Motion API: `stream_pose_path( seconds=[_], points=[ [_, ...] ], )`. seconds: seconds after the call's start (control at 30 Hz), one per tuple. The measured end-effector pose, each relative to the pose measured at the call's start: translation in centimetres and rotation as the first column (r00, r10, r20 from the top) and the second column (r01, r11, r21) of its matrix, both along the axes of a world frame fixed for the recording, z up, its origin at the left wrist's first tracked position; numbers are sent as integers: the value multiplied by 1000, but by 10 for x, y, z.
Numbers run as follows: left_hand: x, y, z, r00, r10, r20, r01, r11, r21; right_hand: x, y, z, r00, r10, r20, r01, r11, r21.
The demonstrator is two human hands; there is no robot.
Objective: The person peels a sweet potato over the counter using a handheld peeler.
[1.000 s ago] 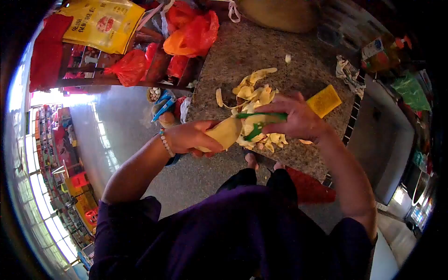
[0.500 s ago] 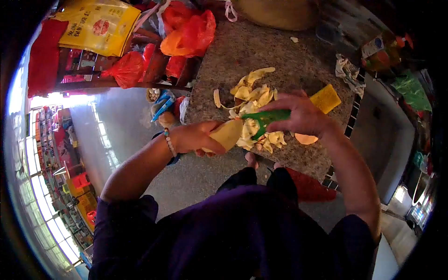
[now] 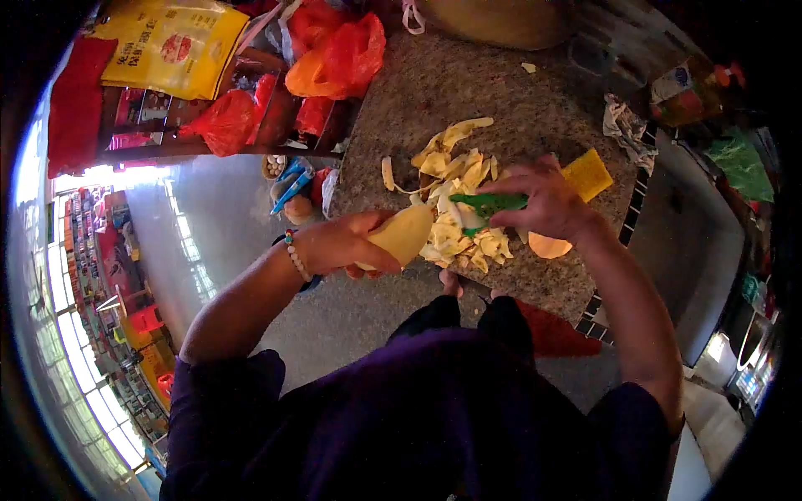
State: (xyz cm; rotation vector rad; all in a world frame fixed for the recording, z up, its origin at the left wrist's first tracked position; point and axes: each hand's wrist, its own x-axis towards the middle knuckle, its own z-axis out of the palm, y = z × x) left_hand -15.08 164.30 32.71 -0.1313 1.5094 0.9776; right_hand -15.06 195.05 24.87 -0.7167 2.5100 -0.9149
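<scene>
My left hand (image 3: 349, 244) is wrapped round a pale yellow peeled vegetable (image 3: 406, 235), long and rounded, whose exact kind I cannot make out. It is held at the left edge of the stone counter (image 3: 401, 100). A green peeler (image 3: 501, 201) is gripped in my right hand (image 3: 547, 200), a short gap away from the vegetable's right end. Below and between both hands lies a heap of pale yellow peelings (image 3: 458, 179). A round orange-tan piece (image 3: 549, 245) rests under my right wrist.
A yellow sponge (image 3: 590, 174) lies just beyond my right hand. Crumpled wrapping (image 3: 628, 134) and an oil bottle (image 3: 687, 93) are at the right. Red plastic bags (image 3: 338, 63) and a yellow bag (image 3: 171, 50) sit on a rack at the upper left.
My right hand has drawn the peeler slightly rightwards, away from the vegetable's end. My left hand holds the vegetable almost where it was.
</scene>
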Motion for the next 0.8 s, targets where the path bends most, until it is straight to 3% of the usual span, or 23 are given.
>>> stream_pose_path(
  seconds=[0.17, 0.2, 0.3, 0.37, 0.4, 0.5, 0.6, 0.67, 0.7, 0.8],
  points=[
    [1, 8, -7, 999, 47, -8, -45, 992, 118, 3, -41, 38, 996, 88, -26, -92, 954, -285],
    [0, 9, -7, 1000, 12, -26, -10, 996, 84, 1, -44, 36, 991, 137, 6, -130, 953, -273],
    [4, 12, 3, 989, -122, -81, 124, 992, 30, -4, -27, -16, 963, 11, -271, -49, 990, -132],
    [9, 8, 15, 959, -254, -124, 262, 964, 49, -3, 2, -18, 991, -8, -131, 26, 991, 133],
    [9, 5, 14, 976, -182, -119, 187, 982, 30, -3, 7, -18, 998, -17, -55, 31, 965, 262],
    [5, 0, 11, 993, -29, -117, 27, 999, -20, 6, 5, -21, 990, -128, -65, 137, 974, 180],
    [9, 1, 11, 994, 22, -104, -21, 1000, 12, 3, 15, -41, 874, -339, 347, 383, 921, -66],
    [12, 1, 11, 990, 103, -99, -95, 992, 83, 14, 18, -37, 974, -218, -62, 227, 948, 225],
    [13, 0, 11, 986, 143, -91, -135, 987, 87, 18, 19, -32, 964, -102, -246, 193, 904, 382],
    [16, 0, 9, 967, 250, -54, -244, 964, 106, 15, 14, -11, 965, -223, -141, 257, 917, 306]
  ],
)
